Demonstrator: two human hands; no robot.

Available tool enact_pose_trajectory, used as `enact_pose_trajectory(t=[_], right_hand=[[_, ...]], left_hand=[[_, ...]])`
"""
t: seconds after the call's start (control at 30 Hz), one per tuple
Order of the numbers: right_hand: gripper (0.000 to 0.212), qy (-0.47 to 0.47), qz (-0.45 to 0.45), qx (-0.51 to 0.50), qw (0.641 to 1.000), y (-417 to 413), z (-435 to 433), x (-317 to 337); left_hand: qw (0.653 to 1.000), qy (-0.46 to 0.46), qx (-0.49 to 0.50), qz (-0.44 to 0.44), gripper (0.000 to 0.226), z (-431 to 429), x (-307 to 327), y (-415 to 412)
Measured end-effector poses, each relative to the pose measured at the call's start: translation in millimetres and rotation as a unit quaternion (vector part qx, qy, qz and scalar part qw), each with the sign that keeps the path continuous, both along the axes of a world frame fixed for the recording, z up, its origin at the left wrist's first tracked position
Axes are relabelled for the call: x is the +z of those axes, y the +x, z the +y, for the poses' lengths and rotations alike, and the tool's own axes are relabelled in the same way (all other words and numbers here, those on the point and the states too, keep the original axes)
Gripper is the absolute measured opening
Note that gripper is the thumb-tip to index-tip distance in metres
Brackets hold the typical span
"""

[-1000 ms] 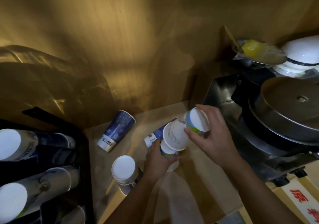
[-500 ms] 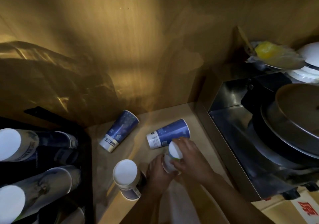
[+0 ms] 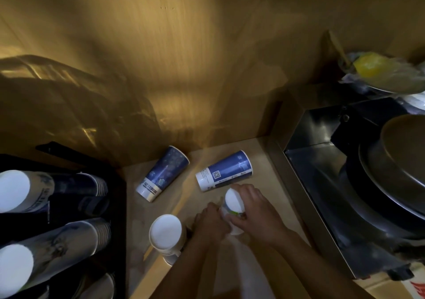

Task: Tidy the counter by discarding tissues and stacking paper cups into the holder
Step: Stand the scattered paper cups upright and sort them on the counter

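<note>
Both hands hold a small stack of upturned white paper cups (image 3: 232, 201) on the wooden counter (image 3: 271, 167). My right hand (image 3: 255, 216) wraps the top cup from the right. On the left, my left hand (image 3: 210, 222) grips the lower part of the stack. Two blue cups lie on their sides behind, one blue cup (image 3: 162, 173) near the wall and a second blue cup (image 3: 224, 171) just beyond my fingers. Another upturned cup (image 3: 166, 233) stands left of my left hand. The black cup holder (image 3: 117, 206) at left has stacks of cups (image 3: 50, 190) lying in it.
A wood-panel wall (image 3: 184, 68) closes the back of the counter. At the right sits a steel appliance (image 3: 322, 183) with a large round metal lid (image 3: 402, 160). Above it is a plastic-wrapped dish with something yellow (image 3: 372, 66).
My right hand brought the white cup down from the air onto the one in my left hand; both hands lowered the stack to the counter and now press it together.
</note>
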State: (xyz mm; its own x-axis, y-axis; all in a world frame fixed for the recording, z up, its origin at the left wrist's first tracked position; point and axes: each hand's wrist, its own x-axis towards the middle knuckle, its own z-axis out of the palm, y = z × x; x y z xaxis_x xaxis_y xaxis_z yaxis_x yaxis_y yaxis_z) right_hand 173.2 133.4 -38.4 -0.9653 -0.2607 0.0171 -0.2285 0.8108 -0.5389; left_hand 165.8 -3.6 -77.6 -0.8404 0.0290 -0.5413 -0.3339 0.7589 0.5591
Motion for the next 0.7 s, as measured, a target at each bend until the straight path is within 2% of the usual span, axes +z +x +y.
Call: enact_pose_trajectory(t=[0.07,0.13,0.3,0.4,0.5,0.6,0.7], right_hand=[[0.066,0.011,-0.002,0.013,1.0,-1,2,2],[0.067,0.027,-0.005,0.027,0.999,-2,4,3],[0.07,0.071,-0.047,0.044,0.995,-9,5,7],[0.073,0.085,-0.056,0.042,0.994,-12,3,7],[0.074,0.071,-0.074,0.038,0.994,-12,3,6],[0.076,0.071,-0.078,0.038,0.994,-12,4,3],[0.074,0.08,-0.071,0.039,0.993,-12,4,0]], left_hand=[[0.999,-0.025,-0.033,-0.018,0.056,-5,20,-8],[0.998,-0.037,-0.06,0.002,0.05,-9,47,-16],[0.987,0.021,0.007,0.159,0.044,-30,120,-55],[0.976,-0.028,0.031,0.212,0.045,-55,132,-85],[0.979,-0.114,0.003,0.169,0.048,-88,107,-103],[0.978,-0.179,-0.024,0.108,0.073,-120,68,-100],[0.985,-0.155,0.008,0.081,0.086,-142,35,-89]])
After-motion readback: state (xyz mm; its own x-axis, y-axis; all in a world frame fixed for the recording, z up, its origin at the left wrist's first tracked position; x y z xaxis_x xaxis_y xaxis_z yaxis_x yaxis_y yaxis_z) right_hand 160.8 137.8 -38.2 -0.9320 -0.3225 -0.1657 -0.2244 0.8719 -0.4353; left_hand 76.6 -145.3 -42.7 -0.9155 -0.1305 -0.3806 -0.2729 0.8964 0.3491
